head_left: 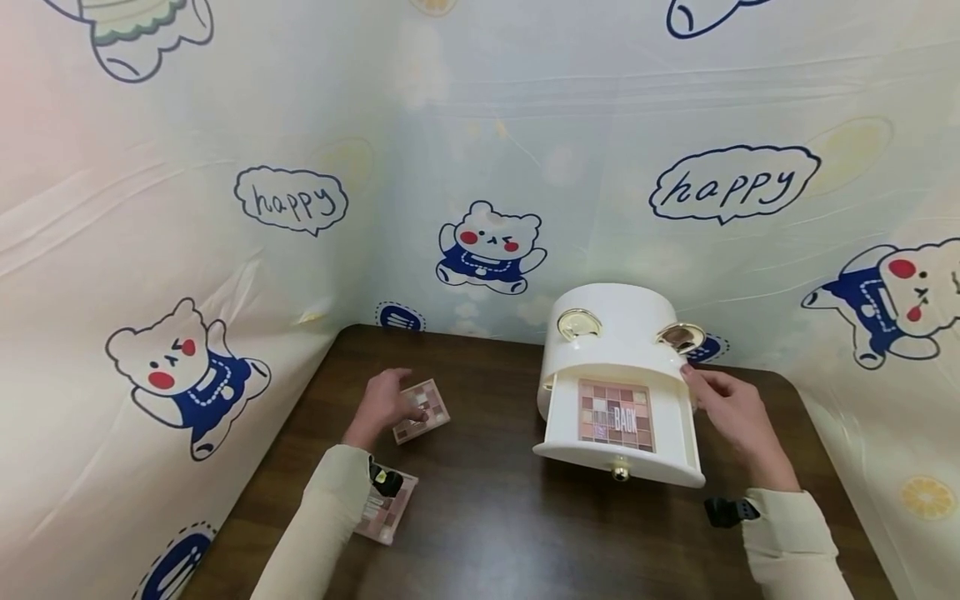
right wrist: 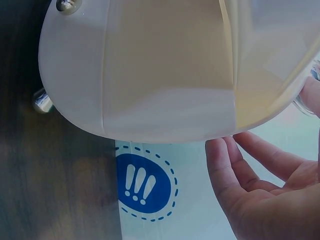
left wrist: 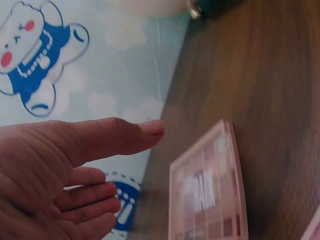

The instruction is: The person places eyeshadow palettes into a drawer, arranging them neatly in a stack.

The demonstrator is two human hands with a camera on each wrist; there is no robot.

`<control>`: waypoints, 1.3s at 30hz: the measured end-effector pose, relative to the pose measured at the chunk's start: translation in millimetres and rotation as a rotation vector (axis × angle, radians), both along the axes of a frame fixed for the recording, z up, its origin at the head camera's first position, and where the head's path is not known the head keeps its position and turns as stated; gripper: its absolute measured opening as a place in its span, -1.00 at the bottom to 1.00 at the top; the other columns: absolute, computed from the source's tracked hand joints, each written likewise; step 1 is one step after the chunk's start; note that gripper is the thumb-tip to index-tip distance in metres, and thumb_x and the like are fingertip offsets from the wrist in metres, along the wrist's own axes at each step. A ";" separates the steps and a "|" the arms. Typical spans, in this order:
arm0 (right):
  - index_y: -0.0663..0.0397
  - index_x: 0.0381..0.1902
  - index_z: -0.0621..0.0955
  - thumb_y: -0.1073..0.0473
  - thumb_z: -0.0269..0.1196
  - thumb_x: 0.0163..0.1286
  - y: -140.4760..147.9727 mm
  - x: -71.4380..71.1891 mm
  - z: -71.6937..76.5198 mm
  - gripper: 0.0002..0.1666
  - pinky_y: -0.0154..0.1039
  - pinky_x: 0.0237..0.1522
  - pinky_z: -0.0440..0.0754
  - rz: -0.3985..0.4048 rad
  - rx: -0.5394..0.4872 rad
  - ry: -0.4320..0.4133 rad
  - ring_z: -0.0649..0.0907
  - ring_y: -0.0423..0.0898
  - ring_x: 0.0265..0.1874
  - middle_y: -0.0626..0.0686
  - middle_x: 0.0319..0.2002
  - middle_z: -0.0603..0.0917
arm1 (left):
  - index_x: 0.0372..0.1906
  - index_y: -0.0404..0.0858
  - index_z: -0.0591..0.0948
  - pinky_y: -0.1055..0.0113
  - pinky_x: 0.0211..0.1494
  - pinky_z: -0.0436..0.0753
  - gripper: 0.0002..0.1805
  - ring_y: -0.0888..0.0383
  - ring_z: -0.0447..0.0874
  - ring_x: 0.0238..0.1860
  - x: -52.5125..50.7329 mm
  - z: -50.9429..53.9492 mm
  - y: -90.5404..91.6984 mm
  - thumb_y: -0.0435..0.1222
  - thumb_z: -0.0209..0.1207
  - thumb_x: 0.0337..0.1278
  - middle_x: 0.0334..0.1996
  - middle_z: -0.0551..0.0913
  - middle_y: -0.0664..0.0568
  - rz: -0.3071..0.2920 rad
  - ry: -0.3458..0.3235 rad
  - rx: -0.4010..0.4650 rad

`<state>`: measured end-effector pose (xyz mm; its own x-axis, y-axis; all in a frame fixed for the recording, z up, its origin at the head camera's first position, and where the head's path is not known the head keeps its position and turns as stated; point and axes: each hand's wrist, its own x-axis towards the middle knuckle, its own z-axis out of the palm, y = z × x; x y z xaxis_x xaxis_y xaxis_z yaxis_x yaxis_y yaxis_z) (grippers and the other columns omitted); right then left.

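A white storage box [head_left: 611, 342] with a rounded top has its drawer [head_left: 566, 455] pulled out. Inside the drawer lies a pink eyeshadow palette [head_left: 617, 417]. My right hand [head_left: 735, 412] is at the box's right side; in the right wrist view its fingertips [right wrist: 216, 147] touch the white wall, fingers extended. Over on the left, my left hand [head_left: 386, 404] is at a second palette [head_left: 435, 408] on the table. The left wrist view shows its fingers relaxed, with a gap between the thumb [left wrist: 147, 131] and that palette. A third palette [head_left: 390, 512] lies partly hidden by the left wrist.
Two gold-rimmed round pieces [head_left: 579, 323] stick up from the box, and a gold knob [head_left: 619, 474] is on the drawer front. The box and palettes share a dark wooden table [head_left: 487, 500]. Printed cloth [head_left: 480, 125] hangs along the table's back and sides.
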<state>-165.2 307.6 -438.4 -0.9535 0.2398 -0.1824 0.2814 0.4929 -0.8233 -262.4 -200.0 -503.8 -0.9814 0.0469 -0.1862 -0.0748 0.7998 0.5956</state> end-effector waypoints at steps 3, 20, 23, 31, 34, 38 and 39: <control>0.33 0.42 0.36 -0.52 0.00 0.39 0.0 -0.4 0.2 0.08 0.16 0.04 0.53 -0.001 -0.002 -0.004 0.49 0.27 0.08 0.40 0.25 0.44 | 0.37 -0.41 0.42 -0.20 0.32 0.41 0.02 -0.30 0.39 0.25 -3.2 -7.4 -5.9 -0.32 0.66 -0.36 0.31 0.40 -0.39 -0.026 0.001 -0.046; 0.31 0.42 0.37 -0.52 0.01 0.38 0.8 1.4 0.1 0.08 0.24 0.08 0.52 -0.007 -0.001 -0.003 0.50 0.27 0.09 0.40 0.26 0.44 | 0.35 -0.56 0.34 -0.20 0.35 0.36 0.21 -0.27 0.39 0.14 -3.4 -46.5 -28.6 -0.29 0.73 -0.61 0.24 0.39 -0.42 -0.042 -0.044 -0.078; 0.30 0.42 0.37 -0.53 0.01 0.37 0.8 0.9 -0.4 0.09 0.25 0.09 0.51 -0.007 -0.007 -0.008 0.50 0.28 0.10 0.39 0.26 0.44 | 0.34 -0.56 0.36 -0.20 0.34 0.38 0.20 -0.25 0.41 0.11 -4.5 -50.9 -30.4 -0.29 0.73 -0.61 0.22 0.41 -0.41 -0.036 -0.061 -0.084; 0.30 0.42 0.37 -0.54 0.00 0.37 0.7 1.1 -1.6 0.10 0.23 0.08 0.53 -0.012 -0.001 -0.001 0.49 0.30 0.10 0.40 0.26 0.44 | 0.36 -0.55 0.34 -0.21 0.35 0.36 0.23 -0.26 0.39 0.14 -8.2 -61.6 -31.7 -0.33 0.73 -0.66 0.24 0.38 -0.39 -0.017 -0.082 -0.092; 0.31 0.42 0.37 -0.55 -0.01 0.37 0.3 1.3 -2.1 0.11 0.22 0.08 0.52 -0.015 0.003 -0.003 0.48 0.30 0.11 0.40 0.26 0.43 | 0.36 -0.54 0.33 -0.20 0.33 0.38 0.24 -0.25 0.40 0.13 -7.7 -63.2 -33.1 -0.35 0.73 -0.68 0.24 0.39 -0.39 -0.008 -0.085 -0.096; 0.31 0.43 0.36 -0.54 -0.01 0.37 -0.7 1.3 -2.0 0.10 0.22 0.09 0.53 -0.015 0.005 -0.002 0.48 0.30 0.11 0.40 0.26 0.43 | 0.39 -0.54 0.31 -0.22 0.34 0.36 0.24 -0.26 0.39 0.14 -6.1 -64.9 -35.6 -0.36 0.72 -0.64 0.27 0.37 -0.43 -0.001 -0.103 -0.088; 0.31 0.43 0.36 -0.54 -0.01 0.38 -0.8 1.3 -1.8 0.10 0.21 0.09 0.53 -0.015 0.003 -0.002 0.48 0.29 0.11 0.40 0.26 0.43 | 0.40 -0.54 0.30 -0.23 0.34 0.36 0.24 -0.26 0.39 0.15 -5.7 -65.3 -36.2 -0.36 0.72 -0.63 0.28 0.37 -0.43 0.001 -0.104 -0.085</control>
<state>-163.9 306.8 -440.2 -0.9493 0.2550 -0.1840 0.2910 0.4907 -0.8213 -268.1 -236.2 -569.1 -0.9568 0.0257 -0.2898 -0.1333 0.8467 0.5151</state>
